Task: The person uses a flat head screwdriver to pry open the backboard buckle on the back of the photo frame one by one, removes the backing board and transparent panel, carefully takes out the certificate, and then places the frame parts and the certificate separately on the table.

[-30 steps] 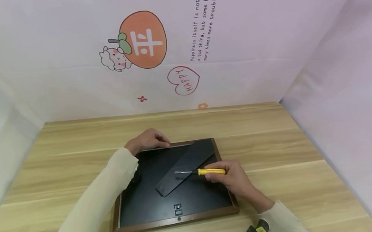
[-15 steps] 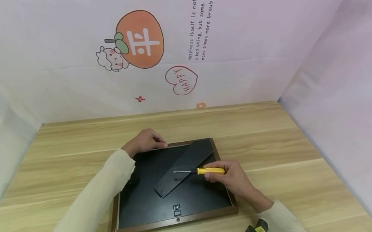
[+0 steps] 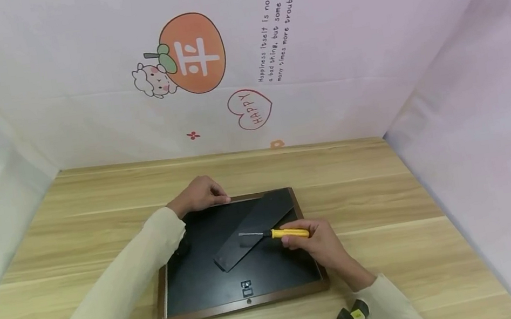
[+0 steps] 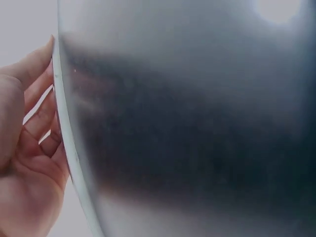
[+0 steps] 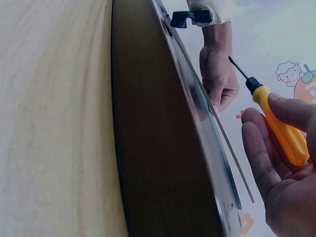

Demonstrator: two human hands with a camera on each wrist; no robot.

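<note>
A brown picture frame [image 3: 203, 313] lies back-up, its black backing board [image 3: 195, 288] showing, with a flat black stand [image 3: 255, 227] slanting across it. At the far edge, left of the middle, my left hand [image 3: 198, 194] grips the frame; the left wrist view shows this hand [image 4: 37, 148] with its fingers along the rim [image 4: 66, 113]. Over the frame's right side my right hand [image 3: 318, 240] holds a yellow-handled screwdriver [image 3: 290, 233] by its handle, the metal tip pointing left above the stand. The right wrist view shows the handle [image 5: 279, 126] between thumb and fingers.
A wooden table [image 3: 363, 193] lies under the frame, with a white printed cloth [image 3: 319, 52] behind it and white cloth on both sides. A small black metal hanger [image 3: 247, 289] is on the board near the frame's near edge.
The frame has turned slightly counterclockwise, its near right corner shifting away from me. My left hand keeps its place at the far edge; my right hand and the screwdriver have hardly moved.
</note>
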